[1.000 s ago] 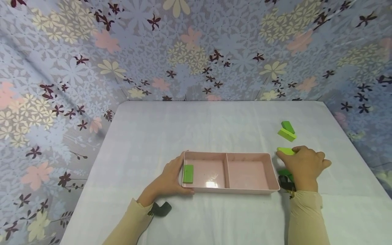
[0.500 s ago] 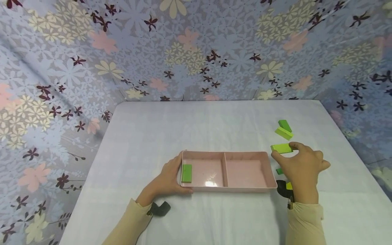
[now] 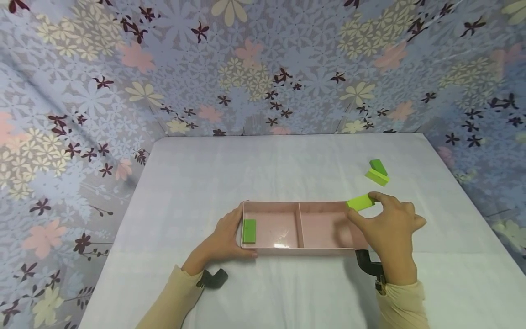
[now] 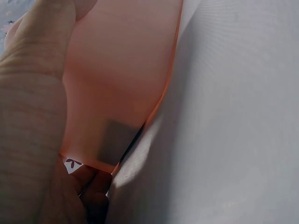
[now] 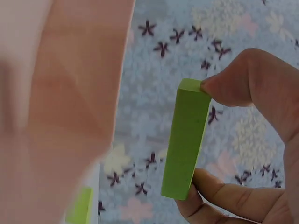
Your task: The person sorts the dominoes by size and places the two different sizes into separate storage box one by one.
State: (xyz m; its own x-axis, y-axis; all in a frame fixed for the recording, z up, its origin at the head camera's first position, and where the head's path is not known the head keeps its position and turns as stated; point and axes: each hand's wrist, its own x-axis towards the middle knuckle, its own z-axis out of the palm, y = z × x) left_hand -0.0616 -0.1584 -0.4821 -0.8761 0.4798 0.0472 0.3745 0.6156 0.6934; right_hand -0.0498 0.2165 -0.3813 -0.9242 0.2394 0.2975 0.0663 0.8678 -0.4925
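A pink two-compartment box lies lengthwise on the table. My left hand grips its left end, thumb along the front wall and fingers at the back corner; the left wrist view shows the box wall close by. Inside the left compartment, against the end wall, lies a green block. My right hand pinches a light-green block by its ends between thumb and fingers, over the box's back right corner. In the right wrist view that block hangs clear beside the pink wall.
Behind my right hand, a yellow-green block lies against a green block on the white-covered table. Flowered cloth rises behind the table and at both sides. A dark wrist mount juts from my right sleeve.
My right hand has picked the light-green block up off the table and carried it left to the box. Blocks seen near that wrist earlier are hidden now. My left hand keeps its grip.
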